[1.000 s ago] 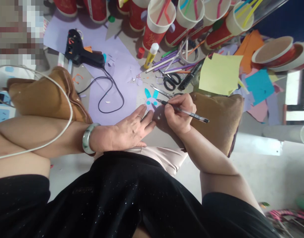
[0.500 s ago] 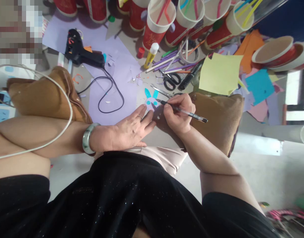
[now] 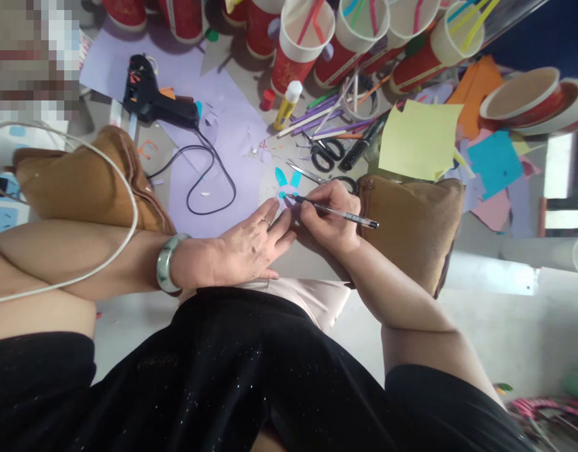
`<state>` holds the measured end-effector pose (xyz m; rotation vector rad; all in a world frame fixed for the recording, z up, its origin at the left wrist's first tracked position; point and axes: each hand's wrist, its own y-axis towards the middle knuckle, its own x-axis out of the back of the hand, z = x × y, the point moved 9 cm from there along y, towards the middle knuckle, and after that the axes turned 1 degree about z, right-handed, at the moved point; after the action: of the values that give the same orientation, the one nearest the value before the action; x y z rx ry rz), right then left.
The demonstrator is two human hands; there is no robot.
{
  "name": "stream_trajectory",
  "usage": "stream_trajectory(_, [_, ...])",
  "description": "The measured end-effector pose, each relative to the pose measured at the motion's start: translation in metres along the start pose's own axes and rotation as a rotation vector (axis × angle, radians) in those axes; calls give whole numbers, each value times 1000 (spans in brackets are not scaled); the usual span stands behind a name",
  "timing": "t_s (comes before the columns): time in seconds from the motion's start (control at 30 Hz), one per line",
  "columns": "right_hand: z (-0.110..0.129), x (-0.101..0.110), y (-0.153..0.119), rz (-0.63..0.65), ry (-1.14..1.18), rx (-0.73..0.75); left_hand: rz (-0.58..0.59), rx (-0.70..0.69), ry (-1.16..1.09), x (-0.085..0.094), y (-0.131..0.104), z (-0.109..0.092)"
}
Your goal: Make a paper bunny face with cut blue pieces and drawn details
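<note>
A small purple paper rabbit face (image 3: 284, 188) with blue ears and blue eye spots lies on the table. My right hand (image 3: 333, 216) is closed round a pen (image 3: 338, 211), its tip at the left blue eye. The right eye is partly covered by the pen. My left hand (image 3: 256, 242) rests flat with its fingers apart, fingertips at the lower left edge of the face. Scissors (image 3: 312, 174) lie just behind my right hand, partly hidden by it.
Behind are more scissors (image 3: 327, 154), a black marker (image 3: 362, 147), a glue stick (image 3: 288, 107), straws and red paper cups (image 3: 296, 69). A glue gun (image 3: 157, 103) with a looped cord lies left on purple paper (image 3: 185, 188). Brown cushions (image 3: 411, 220) flank my arms.
My right hand has moved left with the pen, whose tip went from beside the right eye to the left eye of the paper face. My left hand has stayed in place.
</note>
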<state>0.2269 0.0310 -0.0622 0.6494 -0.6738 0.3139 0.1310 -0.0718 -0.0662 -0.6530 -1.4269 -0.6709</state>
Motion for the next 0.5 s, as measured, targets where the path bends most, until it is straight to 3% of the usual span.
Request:
stream_trajectory(0.23, [4, -2, 2, 15, 7, 7, -3, -6, -14, 2, 0, -1])
stream_trajectory(0.5, [-15, 10, -9, -140, -43, -23, -20, -5, 8, -2, -1, -1])
